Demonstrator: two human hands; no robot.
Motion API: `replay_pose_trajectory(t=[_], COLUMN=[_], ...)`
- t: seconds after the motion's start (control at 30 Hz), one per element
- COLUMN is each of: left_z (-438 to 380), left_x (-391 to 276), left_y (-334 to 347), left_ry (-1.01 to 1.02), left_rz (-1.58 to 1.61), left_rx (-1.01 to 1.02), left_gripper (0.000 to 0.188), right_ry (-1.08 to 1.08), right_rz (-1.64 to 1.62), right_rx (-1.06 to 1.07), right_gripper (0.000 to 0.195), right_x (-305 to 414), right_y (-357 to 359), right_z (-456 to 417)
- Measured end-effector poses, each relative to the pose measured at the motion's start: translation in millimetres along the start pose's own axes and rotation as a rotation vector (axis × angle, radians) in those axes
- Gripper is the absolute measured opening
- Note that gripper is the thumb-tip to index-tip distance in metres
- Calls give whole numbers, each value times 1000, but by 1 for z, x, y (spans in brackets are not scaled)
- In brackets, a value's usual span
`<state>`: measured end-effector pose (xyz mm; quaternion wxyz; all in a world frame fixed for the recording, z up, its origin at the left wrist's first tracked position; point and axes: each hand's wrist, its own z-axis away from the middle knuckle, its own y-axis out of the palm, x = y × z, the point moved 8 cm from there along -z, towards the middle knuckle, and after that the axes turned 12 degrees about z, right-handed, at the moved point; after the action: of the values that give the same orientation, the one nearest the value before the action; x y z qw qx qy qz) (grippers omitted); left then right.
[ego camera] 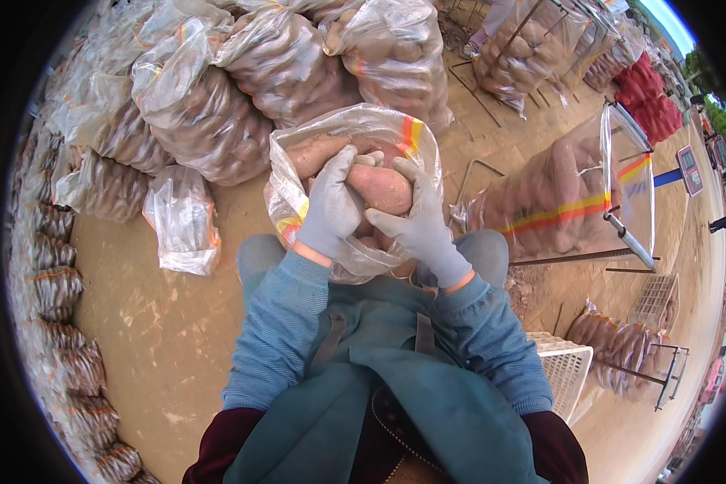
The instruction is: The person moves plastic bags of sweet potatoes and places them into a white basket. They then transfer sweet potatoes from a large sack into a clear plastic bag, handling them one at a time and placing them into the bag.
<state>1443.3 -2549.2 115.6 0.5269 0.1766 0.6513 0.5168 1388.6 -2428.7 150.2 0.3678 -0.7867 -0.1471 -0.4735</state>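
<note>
Between my knees stands an open clear plastic woven sack (284, 233) with a yellow and orange stripe, its mouth turned up towards me. Several reddish sweet potatoes lie in it, a long one (317, 156) at the left of the mouth. I hold a plump sweet potato (382, 190) over the opening between both hands. My left hand (333, 209), in a pale grey glove, grips its left end, the fingertips partly hidden behind it. My right hand (422, 224), gloved alike, wraps its right end, thumb below and fingers above.
Filled sacks (199, 121) crowd ahead and left. A flattened sack (183, 221) lies on the tiled floor. At right, a metal frame (632, 242) holds open a part-filled sack (556, 199). A white plastic crate (562, 369) stands by my right elbow. A person's shoe (470, 49) shows beyond.
</note>
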Motion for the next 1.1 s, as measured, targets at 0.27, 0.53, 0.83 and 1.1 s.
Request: replay_pose_trajectory(t=[0.27,0.53,0.83,1.1], left_z=[14,10,30,31], left_x=[-20,-24,-44,-24], left_y=[14,19,-11,8], left_ry=[198,314,427,354], left_rz=[-592,-1042,-1003,-944], left_rx=[-146,-81,-106,-81], left_gripper=[46,39,29,28], right_ry=[510,785,409,786], right_rz=[-552,-881,-115,689], right_rx=[427,443,-187,-210], right_gripper=[59,47,47,55], right_x=[8,11,62,-22], right_y=[26,-12,-269,-432], right_z=[21,37,9,-23])
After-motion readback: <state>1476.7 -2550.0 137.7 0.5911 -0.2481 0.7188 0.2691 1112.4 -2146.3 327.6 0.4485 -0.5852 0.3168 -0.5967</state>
